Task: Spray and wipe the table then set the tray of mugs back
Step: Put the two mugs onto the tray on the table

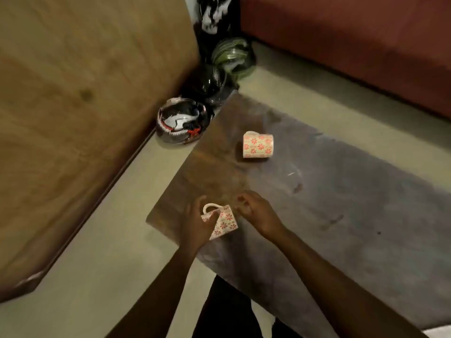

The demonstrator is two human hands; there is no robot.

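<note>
My left hand (pixel 198 225) grips a cream mug with red flowers (pixel 225 222), tilted, over the near left corner of the low wooden table (pixel 329 203). My right hand (pixel 256 212) hovers just right of that mug with curled fingers; the blur hides whether it holds anything. A second flowered mug (pixel 258 145) stands upside down on the table farther back. No tray, spray bottle or cloth is in view.
A helmet (pixel 181 120) lies on the floor off the table's far left corner. Dark bags and a green-striped bundle (pixel 231 57) sit behind it. A wooden panel (pixel 73 106) fills the left, a red sofa (pixel 353 45) the back right.
</note>
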